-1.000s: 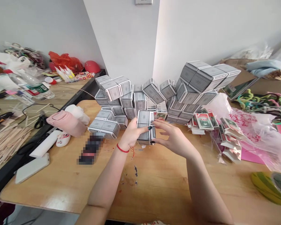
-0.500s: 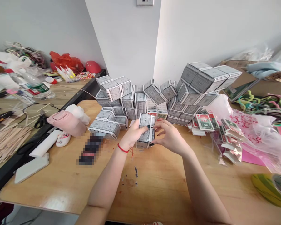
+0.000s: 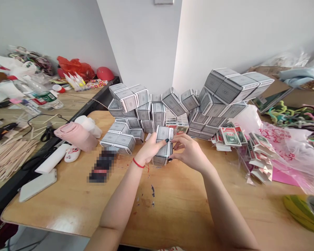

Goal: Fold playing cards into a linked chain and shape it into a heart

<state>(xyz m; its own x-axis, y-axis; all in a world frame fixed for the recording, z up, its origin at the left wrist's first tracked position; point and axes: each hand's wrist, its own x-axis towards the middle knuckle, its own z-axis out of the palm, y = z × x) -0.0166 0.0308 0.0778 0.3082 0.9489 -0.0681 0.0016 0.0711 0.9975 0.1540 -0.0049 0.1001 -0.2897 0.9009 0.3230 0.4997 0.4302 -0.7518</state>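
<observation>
Near the middle of the table, my left hand [image 3: 149,150] is closed around a box made of patterned playing cards [image 3: 163,150], its thumb lying across the top. Fingertips of my right hand [image 3: 189,151] press along the box's right side, with the thumb low near the front corner. Just behind stands a structure of similar playing-card boxes [image 3: 158,113], stacked and partly tilted. A lower cluster of card boxes [image 3: 118,141] lies to the left of my hands. What my left fingers do beneath the box is hidden.
Opened card packs [image 3: 261,153] and a pink-white plastic bag [image 3: 282,139] lie at right, with a yellow tape roll [image 3: 298,209] nearer. Along the left are a pink pouch-like item [image 3: 77,136], a white phone [image 3: 38,185], and wooden sticks [image 3: 13,157] on the adjoining table.
The camera view has shifted slightly. Both hands stay on the card box, with hardly any visible movement.
</observation>
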